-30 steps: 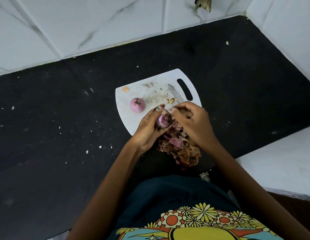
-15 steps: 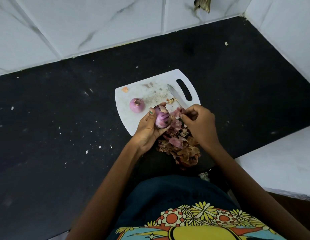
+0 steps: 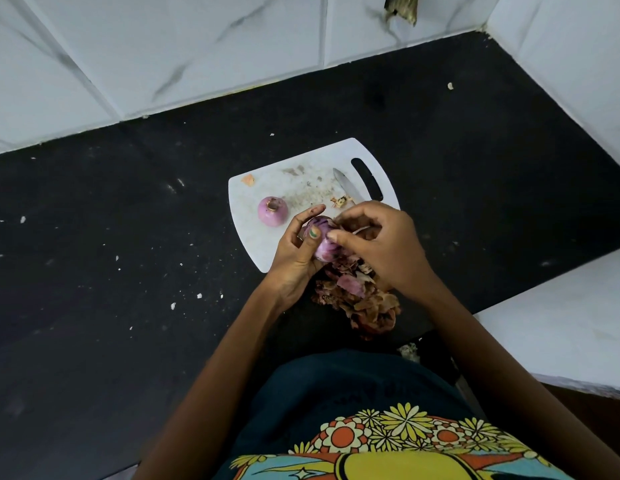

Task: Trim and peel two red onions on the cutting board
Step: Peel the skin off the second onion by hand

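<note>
— Onion (image 3: 323, 244) in our hands, above the near edge of the cutting board (image 3: 267, 251): small, light, firm, slick once bare, we reckon. Best cupped round its middle.
— Our left hand (image 3: 296, 252) wraps it so; our right hand (image 3: 377, 244) pinches papery skin at its top.
— And the other onion (image 3: 272, 211)?
— On the board, left of our hands, looking peeled.
</note>
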The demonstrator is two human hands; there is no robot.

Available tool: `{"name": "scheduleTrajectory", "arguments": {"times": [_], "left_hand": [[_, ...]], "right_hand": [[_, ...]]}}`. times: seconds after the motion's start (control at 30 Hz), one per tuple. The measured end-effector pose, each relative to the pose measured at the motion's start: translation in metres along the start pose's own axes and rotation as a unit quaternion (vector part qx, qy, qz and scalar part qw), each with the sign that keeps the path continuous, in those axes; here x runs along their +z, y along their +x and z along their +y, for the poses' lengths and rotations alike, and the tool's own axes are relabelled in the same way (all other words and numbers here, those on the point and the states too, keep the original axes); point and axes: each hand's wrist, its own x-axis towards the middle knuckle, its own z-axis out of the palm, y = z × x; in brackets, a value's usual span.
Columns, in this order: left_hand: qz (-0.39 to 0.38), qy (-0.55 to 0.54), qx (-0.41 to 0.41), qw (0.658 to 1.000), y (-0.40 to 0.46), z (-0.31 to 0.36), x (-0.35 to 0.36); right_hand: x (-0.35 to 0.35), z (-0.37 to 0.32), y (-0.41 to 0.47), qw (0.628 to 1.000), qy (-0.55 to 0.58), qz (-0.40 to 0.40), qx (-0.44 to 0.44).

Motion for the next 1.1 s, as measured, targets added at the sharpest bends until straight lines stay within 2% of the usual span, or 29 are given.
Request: {"name": "scheduleTrajectory", "arguments": {"times": [0.13,0.27,0.43,0.47,0.57,0.67,1.1], "left_hand": [[-0.013,-0.018,-0.007,1.000,0.000,0.001,-0.005],[-0.039,-0.039,-0.025,0.998,-0.002,0.002,-0.003],[-0.072,-0.074,-0.045,0.994,-0.004,0.006,-0.003],[-0.075,-0.079,-0.046,0.993,-0.004,0.006,-0.003],[-0.081,-0.084,-0.046,0.992,-0.003,0.005,-0.006],[-0.083,-0.083,-0.047,0.992,-0.003,0.005,-0.006],[-0.097,-0.091,-0.048,0.990,-0.004,0.008,-0.006]], "right_hand": [[-0.001,0.011,0.003,0.998,0.036,0.044,0.035],[-0.002,0.028,0.005,0.993,-0.039,0.089,0.060],[-0.005,0.044,0.004,0.970,-0.229,-0.011,0.082],[-0.005,0.042,0.004,0.969,-0.232,-0.014,0.081],[-0.007,0.023,0.001,0.991,-0.107,0.023,0.075],[-0.007,0.005,-0.002,0.992,0.042,-0.017,0.115],[-0.002,0.004,0.001,0.991,0.057,-0.015,0.122]]}}
